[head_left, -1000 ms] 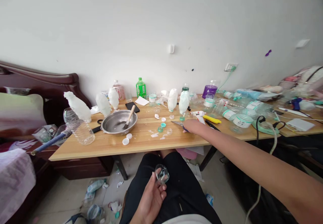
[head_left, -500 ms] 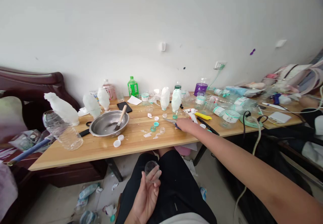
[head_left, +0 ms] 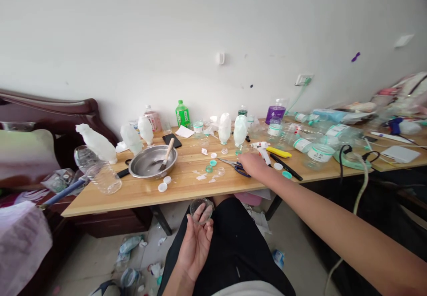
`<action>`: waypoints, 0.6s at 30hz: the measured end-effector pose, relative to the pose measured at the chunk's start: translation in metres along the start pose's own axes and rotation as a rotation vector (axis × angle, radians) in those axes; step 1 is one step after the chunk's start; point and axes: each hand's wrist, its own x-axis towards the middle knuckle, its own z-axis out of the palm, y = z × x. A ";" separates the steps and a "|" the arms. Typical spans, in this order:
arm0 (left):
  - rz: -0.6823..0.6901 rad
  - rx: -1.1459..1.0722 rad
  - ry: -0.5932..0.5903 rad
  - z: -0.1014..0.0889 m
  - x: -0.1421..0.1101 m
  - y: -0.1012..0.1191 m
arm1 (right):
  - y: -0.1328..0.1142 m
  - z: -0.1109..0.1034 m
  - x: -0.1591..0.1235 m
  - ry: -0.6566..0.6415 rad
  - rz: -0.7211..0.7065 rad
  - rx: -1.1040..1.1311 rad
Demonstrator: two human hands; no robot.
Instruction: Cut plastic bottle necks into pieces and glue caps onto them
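Observation:
My left hand is low above my lap, palm up, holding a clear rounded plastic piece; its fingers show through it. My right hand is stretched over the table, just beyond the dark-blue handles of a pair of scissors. The scissors lie with their blades pointing left. Its fingertips are near a green ring or cap at the foot of a white-covered bottle shape. What those fingers grip, if anything, is hidden. A white glue gun lies beside this hand.
On the left stand a metal bowl with a brush in it and a clear bottle piece. White caps lie near the front edge. A yellow cutter and several clear bottles are on the right.
My right hand has moved off the scissors, whose handles now show in front of it. My left hand has raised the clear plastic piece slightly. The view has turned a little left.

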 end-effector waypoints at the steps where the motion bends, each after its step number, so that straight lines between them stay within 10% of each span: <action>1: 0.017 0.021 -0.002 -0.002 -0.002 0.000 | -0.009 0.000 -0.003 0.044 -0.037 0.009; 8: 0.046 0.130 -0.028 0.004 -0.020 -0.001 | -0.073 0.008 0.003 0.170 -0.405 0.074; 14: -0.024 0.098 -0.034 0.019 -0.026 0.007 | -0.079 0.008 0.029 0.117 -0.456 0.094; 18: 0.040 0.143 -0.020 0.018 -0.023 0.010 | -0.081 -0.004 -0.006 0.276 -0.491 0.226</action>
